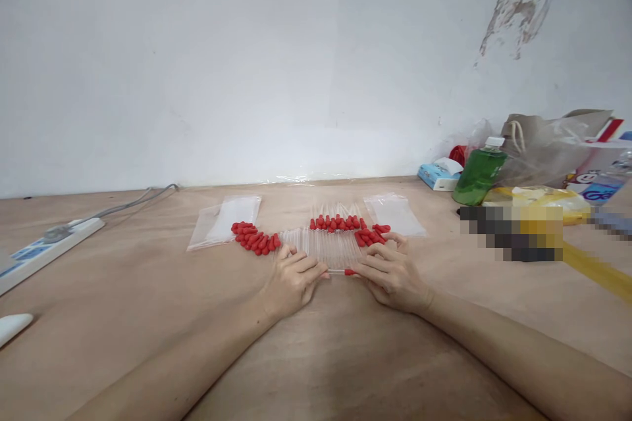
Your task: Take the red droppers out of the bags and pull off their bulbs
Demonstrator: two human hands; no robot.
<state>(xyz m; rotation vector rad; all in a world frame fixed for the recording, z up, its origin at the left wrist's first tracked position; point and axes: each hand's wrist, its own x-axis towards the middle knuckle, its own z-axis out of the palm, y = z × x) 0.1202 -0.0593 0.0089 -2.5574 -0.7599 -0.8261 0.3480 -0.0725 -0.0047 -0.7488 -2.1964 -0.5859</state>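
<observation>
In the head view, my left hand (296, 278) is closed on a thin clear dropper tube (336, 272), held level near the front of the pile. At the tube's right end is a red rubber bulb (349, 272), which my right hand (392, 274) pinches; whether the bulb is fully seated cannot be made out. Just behind my hands lie many loose clear tubes (320, 247) side by side. Beyond them is a row of droppers with red bulbs (336, 222). Loose red bulbs (254, 240) are heaped at the left, and more red bulbs (369, 237) lie by my right fingers.
Clear plastic bags (234, 217) lie left of the pile, and another plastic bag (395, 212) at right. A power strip (54, 247) with a grey cable sits far left. A tissue box (439, 174), green bottle (478, 171) and yellow packaging (548, 200) crowd the right.
</observation>
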